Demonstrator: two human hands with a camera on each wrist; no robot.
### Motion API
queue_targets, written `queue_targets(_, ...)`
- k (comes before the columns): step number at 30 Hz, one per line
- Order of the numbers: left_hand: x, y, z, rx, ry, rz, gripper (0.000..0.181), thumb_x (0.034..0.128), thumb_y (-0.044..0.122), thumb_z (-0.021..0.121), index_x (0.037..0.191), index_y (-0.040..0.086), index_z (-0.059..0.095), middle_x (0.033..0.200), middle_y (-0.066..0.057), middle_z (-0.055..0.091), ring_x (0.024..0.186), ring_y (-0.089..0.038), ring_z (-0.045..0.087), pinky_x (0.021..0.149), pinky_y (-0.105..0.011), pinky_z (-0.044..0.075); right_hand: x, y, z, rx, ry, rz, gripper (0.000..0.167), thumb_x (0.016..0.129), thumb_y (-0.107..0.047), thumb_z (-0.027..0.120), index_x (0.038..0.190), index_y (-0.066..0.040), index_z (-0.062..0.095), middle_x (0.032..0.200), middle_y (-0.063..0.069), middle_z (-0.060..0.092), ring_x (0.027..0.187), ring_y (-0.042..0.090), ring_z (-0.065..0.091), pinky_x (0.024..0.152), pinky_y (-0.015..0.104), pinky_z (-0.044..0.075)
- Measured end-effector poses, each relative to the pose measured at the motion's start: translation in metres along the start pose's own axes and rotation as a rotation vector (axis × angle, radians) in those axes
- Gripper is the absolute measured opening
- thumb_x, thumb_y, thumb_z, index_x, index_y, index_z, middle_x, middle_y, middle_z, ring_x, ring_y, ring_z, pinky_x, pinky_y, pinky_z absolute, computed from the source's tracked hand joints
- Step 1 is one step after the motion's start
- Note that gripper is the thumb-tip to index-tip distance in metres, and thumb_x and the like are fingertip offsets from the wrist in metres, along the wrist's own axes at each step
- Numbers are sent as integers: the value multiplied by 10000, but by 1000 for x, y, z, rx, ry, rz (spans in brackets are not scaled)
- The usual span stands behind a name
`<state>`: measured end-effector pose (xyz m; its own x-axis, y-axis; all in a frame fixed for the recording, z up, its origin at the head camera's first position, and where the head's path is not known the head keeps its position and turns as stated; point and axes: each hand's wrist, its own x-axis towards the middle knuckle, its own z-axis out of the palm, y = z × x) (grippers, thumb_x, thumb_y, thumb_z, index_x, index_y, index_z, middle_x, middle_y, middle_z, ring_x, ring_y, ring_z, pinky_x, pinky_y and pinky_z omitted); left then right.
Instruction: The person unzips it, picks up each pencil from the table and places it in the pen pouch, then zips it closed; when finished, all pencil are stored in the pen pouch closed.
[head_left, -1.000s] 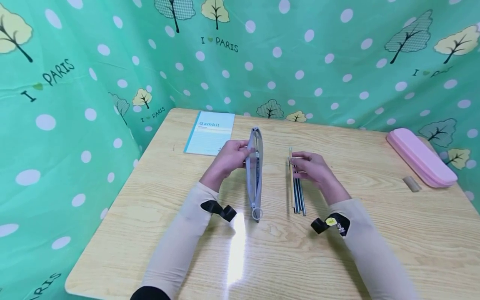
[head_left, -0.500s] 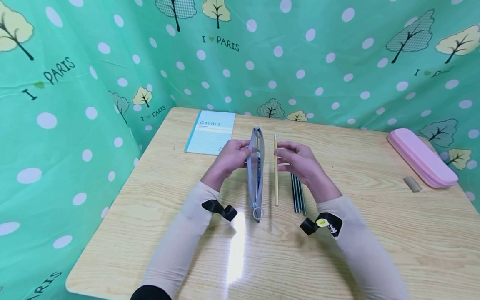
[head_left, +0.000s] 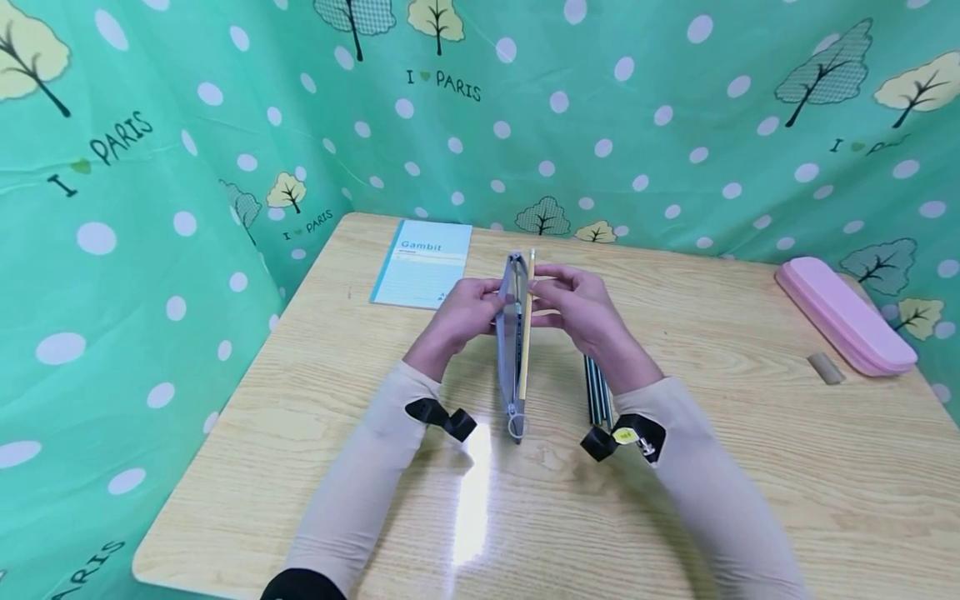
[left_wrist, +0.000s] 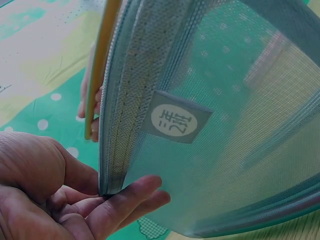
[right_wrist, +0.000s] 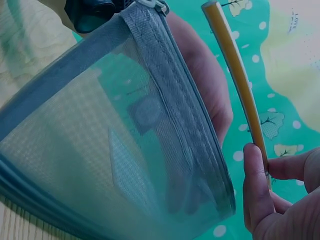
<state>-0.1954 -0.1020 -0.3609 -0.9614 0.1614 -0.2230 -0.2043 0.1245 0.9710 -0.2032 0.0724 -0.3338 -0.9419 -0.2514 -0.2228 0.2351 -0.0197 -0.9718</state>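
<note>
A grey-blue mesh zipper pouch [head_left: 507,358] stands on edge in the middle of the table, its zipped side upward and parted in the head view. My left hand [head_left: 467,312] grips its left wall near the far end, thumb on one side and fingers on the other, as the left wrist view shows. A round ring hangs from the zip's near end. My right hand [head_left: 579,310] pinches a yellow pencil [right_wrist: 239,82] near its eraser end. Held lengthwise, the pencil is right beside the pouch's opening; whether they touch I cannot tell. Several dark pencils [head_left: 596,392] lie by my right wrist.
At the back left lies a light blue notebook [head_left: 423,265]. A pink pencil case [head_left: 847,317] sits at the far right, with a small grey-brown block [head_left: 826,368] beside it. Green patterned cloth [head_left: 622,150] hangs behind and left of the wooden table [head_left: 360,517].
My right hand has picked the yellow pencil up from beside the dark ones and carried it left to the pouch. The left hand and pouch have stayed nearly still.
</note>
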Motion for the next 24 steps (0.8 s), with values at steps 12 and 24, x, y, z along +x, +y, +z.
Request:
queue_targets(12,3,0,1,0,0,10,402,1082,54,492,1468,-51,518,1313,-227,679,1112,-355,710,860,-358,660,1,1,5,-26,53,-75,441,1009,2,617,1430,84,513,919,22,635,744,102,633,663,224,653)
queue_targets(24,1,-2,-1,23,-7,19,401,1089,66,478,1470,-51,516,1289,-230,691,1097,-349,718,871,-377,658,1,7,3,-86,65,-105,407,1036,-80,603,1409,70,543,1106,156,655,736,126,701,712,280,670)
